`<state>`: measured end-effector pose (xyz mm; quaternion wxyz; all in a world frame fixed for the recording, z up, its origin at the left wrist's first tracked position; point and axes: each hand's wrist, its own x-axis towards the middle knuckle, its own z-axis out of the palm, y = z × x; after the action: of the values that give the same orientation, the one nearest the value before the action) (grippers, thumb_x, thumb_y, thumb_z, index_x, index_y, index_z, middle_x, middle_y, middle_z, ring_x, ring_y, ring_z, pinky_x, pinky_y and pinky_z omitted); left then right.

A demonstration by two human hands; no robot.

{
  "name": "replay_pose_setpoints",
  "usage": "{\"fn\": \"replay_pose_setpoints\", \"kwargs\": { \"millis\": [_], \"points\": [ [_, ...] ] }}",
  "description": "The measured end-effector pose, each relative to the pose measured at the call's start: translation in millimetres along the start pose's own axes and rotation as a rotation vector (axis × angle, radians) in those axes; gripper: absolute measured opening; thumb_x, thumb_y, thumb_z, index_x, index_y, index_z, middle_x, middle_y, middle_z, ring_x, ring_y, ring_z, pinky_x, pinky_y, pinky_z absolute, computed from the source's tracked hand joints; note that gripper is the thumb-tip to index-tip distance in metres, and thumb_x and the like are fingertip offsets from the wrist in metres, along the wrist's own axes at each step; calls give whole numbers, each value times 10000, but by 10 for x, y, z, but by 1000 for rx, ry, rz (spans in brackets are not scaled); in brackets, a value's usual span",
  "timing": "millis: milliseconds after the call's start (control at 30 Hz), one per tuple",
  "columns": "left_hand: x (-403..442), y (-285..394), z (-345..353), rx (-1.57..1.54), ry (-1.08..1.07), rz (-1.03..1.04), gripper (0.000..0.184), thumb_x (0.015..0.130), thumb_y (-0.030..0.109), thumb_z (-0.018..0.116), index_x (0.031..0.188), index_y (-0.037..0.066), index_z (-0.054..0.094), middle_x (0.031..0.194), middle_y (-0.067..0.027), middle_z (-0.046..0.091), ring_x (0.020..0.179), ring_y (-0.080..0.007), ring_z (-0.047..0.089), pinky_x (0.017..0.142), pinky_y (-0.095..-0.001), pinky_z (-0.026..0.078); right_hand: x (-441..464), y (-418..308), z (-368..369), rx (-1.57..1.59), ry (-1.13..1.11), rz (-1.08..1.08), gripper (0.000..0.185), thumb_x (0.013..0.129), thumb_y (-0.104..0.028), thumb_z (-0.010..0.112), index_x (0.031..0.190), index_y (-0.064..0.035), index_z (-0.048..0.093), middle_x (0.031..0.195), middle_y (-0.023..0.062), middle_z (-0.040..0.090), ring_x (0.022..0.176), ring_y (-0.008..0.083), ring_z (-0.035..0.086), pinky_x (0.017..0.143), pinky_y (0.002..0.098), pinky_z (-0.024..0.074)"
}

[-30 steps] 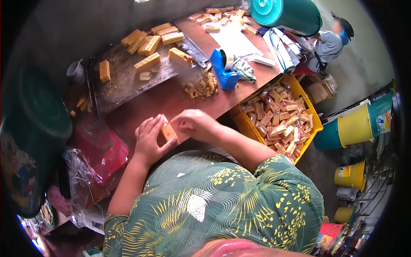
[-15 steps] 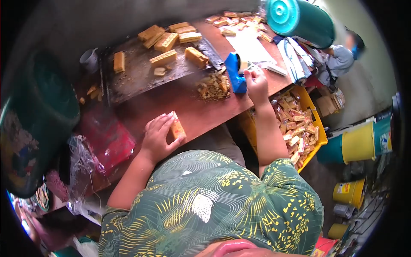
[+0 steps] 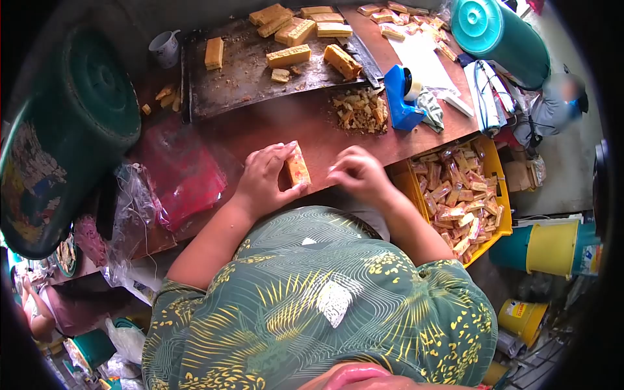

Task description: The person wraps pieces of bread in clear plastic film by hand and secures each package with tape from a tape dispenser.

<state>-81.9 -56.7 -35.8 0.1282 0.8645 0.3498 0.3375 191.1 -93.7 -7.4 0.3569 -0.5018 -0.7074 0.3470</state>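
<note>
My left hand (image 3: 268, 177) grips a wrapped cake bar (image 3: 298, 166) at the near edge of the brown table (image 3: 260, 123). To the right of the bar, apart from it, my right hand (image 3: 361, 173) has its fingers drawn together; whatever they may hold is too small to make out. A blue tape dispenser (image 3: 403, 104) stands beyond my right hand, beside a heap of crumbs (image 3: 361, 110). Unwrapped bars (image 3: 289, 56) lie on a dark metal tray (image 3: 240, 81) at the back.
At the right, a yellow crate (image 3: 504, 195) holds many wrapped bars. Red plastic (image 3: 185, 175) lies left of my left hand, near a large green bin (image 3: 97, 91). A teal drum (image 3: 500, 39) lies at the back right, with a person (image 3: 549, 114) behind it.
My right hand reached out to the tape dispenser and has come back near the wrapped bar. My left hand still holds the bar. The view has shifted.
</note>
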Motion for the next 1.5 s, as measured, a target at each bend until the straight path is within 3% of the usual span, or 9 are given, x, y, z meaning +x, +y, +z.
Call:
{"fn": "replay_pose_setpoints", "kwargs": {
  "millis": [133,333,667,900,967,1000,1100,1233,1500],
  "points": [
    [-3,6,-1,32,27,21,802,775,339,850,1458,102,504,1305,-89,643,1293,-310,573,1095,-463,418,358,-46,474,123,-88,-210,270,777,-138,881,762,-13,642,905,82,622,791,209,648,708,356,557],
    [97,4,-55,-66,-10,-99,684,824,262,808,1437,110,545,1190,-79,672,1136,-293,626,1027,-441,449,518,-7,494,-7,-104,28,562,740,-134,901,1194,-23,589,1074,135,622,937,265,651,853,379,553],
    [401,-399,149,-373,110,-347,442,921,-41,656,1346,78,624,1144,-116,615,988,-210,657,859,-321,587,565,-27,427,-151,-214,-135,906,700,-168,903,1487,-47,470,1497,246,505,1286,404,540,1135,480,434],
    [-82,-457,-916,-153,274,-280,308,896,101,747,1195,45,697,1190,-135,656,1089,-290,656,948,-371,544,796,-337,-70,-221,-468,-121,671,791,-49,789,1418,-69,553,1155,191,685,1108,313,659,968,389,537],
    [-366,-678,-1199,31,363,-359,321,852,179,811,1128,52,707,1237,-149,642,1155,-333,623,994,-415,511,970,-560,-396,-291,-12,147,400,881,-34,728,1269,-63,637,965,117,717,904,185,689,841,302,552],
    [-528,-761,-1299,80,315,-444,321,833,206,830,1088,54,708,1252,-151,637,1177,-344,609,1013,-427,497,1128,-303,-487,337,333,-105,175,945,-52,689,1117,-78,669,858,51,711,789,100,653,769,242,530],
    [-844,-914,-1387,169,199,-611,339,777,279,879,968,63,702,1289,-158,621,1239,-374,566,1064,-462,457,1488,-231,-822,-98,624,-124,196,930,-182,776,1030,-37,689,998,100,714,882,176,678,755,320,543],
    [-974,-1036,-1306,173,199,-595,345,748,323,894,789,77,656,1309,-177,610,1299,-396,515,1102,-499,414,1841,-666,-514,-363,170,-211,290,876,-139,797,1139,-68,697,1069,132,694,1026,280,687,874,377,549],
    [-926,-909,-1319,318,199,-521,275,821,255,834,781,69,635,1337,-169,601,1295,-399,528,1090,-501,432,2602,-343,-44,-929,29,-87,428,924,-242,692,1346,-180,662,1325,119,681,1257,327,607,1077,439,475]
  ]
}}
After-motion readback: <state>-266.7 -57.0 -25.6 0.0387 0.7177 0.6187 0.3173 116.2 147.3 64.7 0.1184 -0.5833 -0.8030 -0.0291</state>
